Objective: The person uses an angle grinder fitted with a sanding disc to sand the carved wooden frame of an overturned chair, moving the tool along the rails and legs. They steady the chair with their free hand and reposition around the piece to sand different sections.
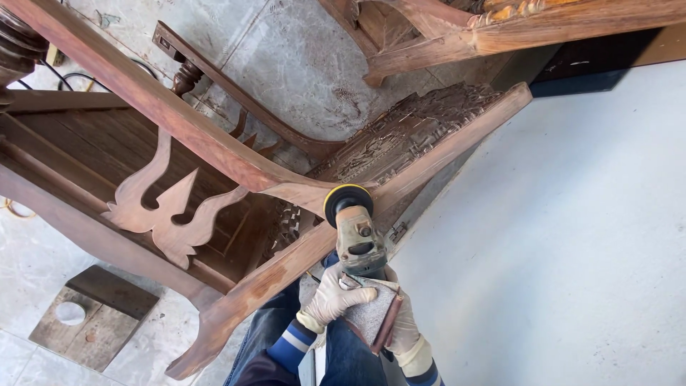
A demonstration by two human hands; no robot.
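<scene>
Layout: chair frame on its side on the floor (307,64).
Grinder (357,232) sits against the armrest (214,146), hands just behind it; wooden block (93,314) lies left on floor; second furniture piece (457,32) beyond.

Single head view, looking steeply down, close over wooden chair frame (214,154) and floor (300,64).

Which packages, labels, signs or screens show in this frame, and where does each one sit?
None: no package, label, sign or screen is visible.
What does show: the left hand and right hand, both gloved, on an angle grinder with a yellow-rimmed disc, set against a carved brown wooden chair frame.
A grey sanding sheet lies between the hands.
</scene>
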